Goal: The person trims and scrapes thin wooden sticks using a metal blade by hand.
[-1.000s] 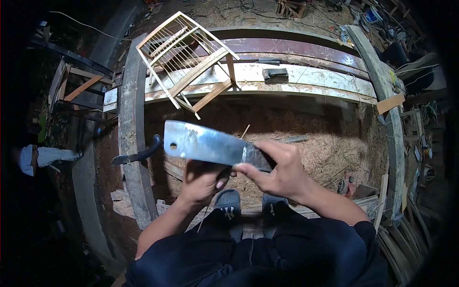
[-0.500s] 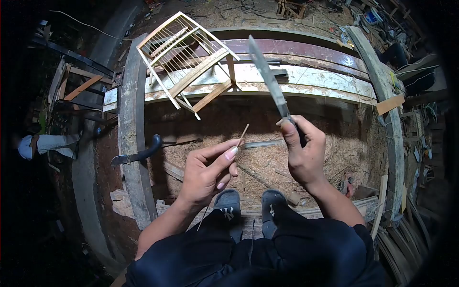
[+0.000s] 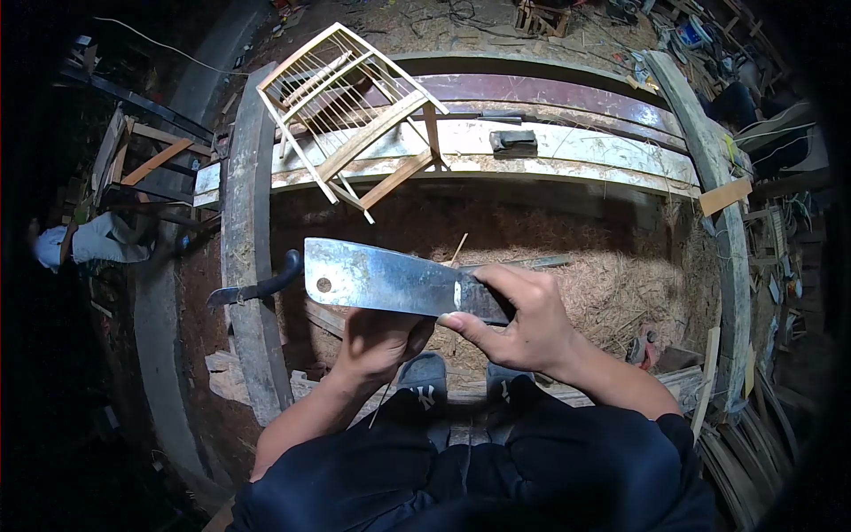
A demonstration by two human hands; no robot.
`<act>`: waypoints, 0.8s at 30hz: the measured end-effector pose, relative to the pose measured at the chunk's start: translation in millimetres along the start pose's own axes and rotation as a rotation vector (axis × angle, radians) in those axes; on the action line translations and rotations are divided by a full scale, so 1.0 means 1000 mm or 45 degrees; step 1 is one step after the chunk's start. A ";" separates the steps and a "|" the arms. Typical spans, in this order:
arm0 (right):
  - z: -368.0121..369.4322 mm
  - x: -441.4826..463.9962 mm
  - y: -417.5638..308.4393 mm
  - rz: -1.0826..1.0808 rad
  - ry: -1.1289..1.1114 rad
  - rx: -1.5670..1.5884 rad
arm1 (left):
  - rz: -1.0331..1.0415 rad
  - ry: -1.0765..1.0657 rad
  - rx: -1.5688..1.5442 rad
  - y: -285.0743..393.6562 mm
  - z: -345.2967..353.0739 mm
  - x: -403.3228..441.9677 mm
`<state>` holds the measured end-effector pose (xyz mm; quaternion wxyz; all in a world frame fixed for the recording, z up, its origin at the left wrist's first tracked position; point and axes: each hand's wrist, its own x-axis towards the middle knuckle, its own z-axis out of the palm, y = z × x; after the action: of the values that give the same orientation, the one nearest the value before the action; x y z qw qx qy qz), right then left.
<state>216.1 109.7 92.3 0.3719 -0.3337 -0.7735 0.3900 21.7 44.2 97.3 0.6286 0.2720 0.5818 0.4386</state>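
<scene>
A cleaver with a broad steel blade and a hole near its end is gripped in my right hand, its flat face towards me and its blade pointing left. Behind and below the blade is my left hand, closed, with its fingertips mostly hidden. A thin wooden stick is held in it; the upper end shows above the cleaver and the lower part trails below my wrist. Whether the blade touches the stick cannot be made out.
A slatted wooden frame rests on the white plank bench ahead, near a dark block. A curved knife with a dark handle lies on the left beam. Wood shavings cover the ground. Another person is at far left.
My right hand has swung the cleaver down from upright to lying leftward across the front of my left hand. The left hand stays nearly in place with the stick.
</scene>
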 end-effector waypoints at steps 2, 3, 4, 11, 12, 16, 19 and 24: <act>-0.001 0.002 -0.002 0.030 0.013 -0.026 | 0.040 -0.021 -0.098 0.006 0.007 0.000; -0.003 0.002 0.001 0.086 -0.012 -0.053 | 0.080 -0.043 -0.195 0.009 0.011 -0.001; -0.003 0.001 0.001 0.087 -0.012 -0.054 | 0.079 -0.044 -0.196 0.011 0.013 -0.002; -0.001 -0.001 0.004 0.064 0.002 -0.089 | 0.110 -0.031 -0.194 0.000 0.007 0.003; -0.001 -0.001 0.004 0.061 0.000 -0.089 | 0.113 -0.029 -0.195 0.000 0.006 0.003; -0.004 0.002 0.005 0.101 0.038 -0.133 | 0.102 -0.063 -0.133 0.002 0.006 0.004; 0.001 -0.002 0.008 -0.013 -0.001 -0.151 | 0.532 -0.107 0.425 -0.014 -0.004 0.009; -0.003 0.003 0.007 0.105 0.042 -0.116 | 0.102 -0.127 0.269 -0.009 -0.010 0.006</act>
<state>219.1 116.6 88.9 0.3525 -0.3881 -0.7699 0.3639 13.2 43.6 84.9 0.6067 0.3811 0.5814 0.3855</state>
